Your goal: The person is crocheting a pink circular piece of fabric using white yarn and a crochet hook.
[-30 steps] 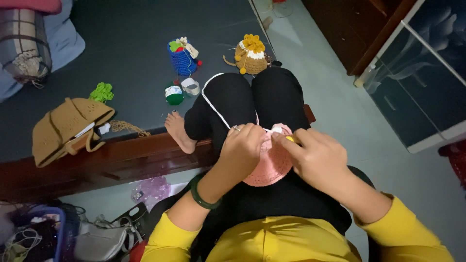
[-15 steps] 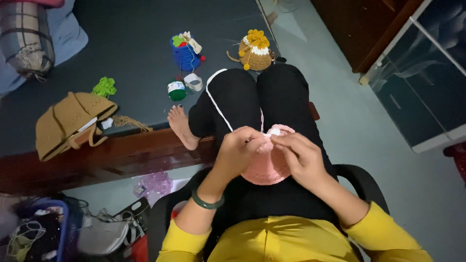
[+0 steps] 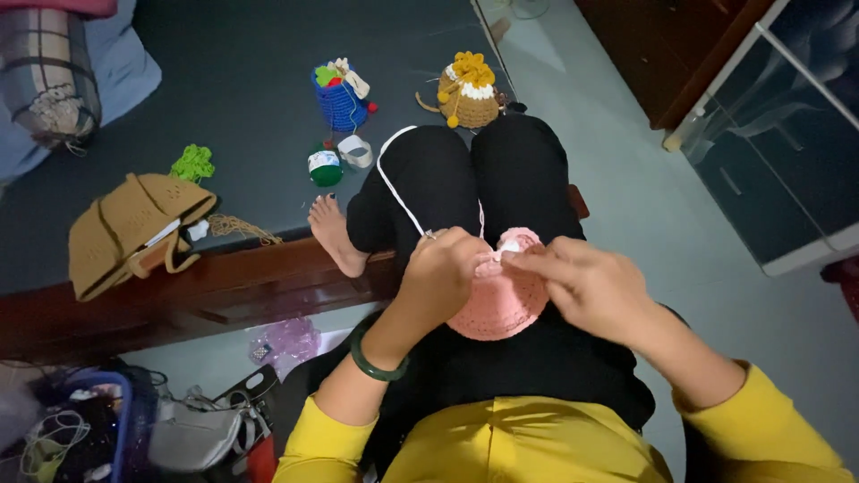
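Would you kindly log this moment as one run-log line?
left hand: pinching round pink crochet piece | right hand: pinching its top edge | white yarn strand: over black-clad knee | piece on lap

A single head-worn camera looks steeply down from the person's own viewpoint, close above the left hand [image 3: 443, 273] and right hand [image 3: 586, 291] in the lap, with the dark grey mattress [image 3: 224, 107] farther ahead, upper left.
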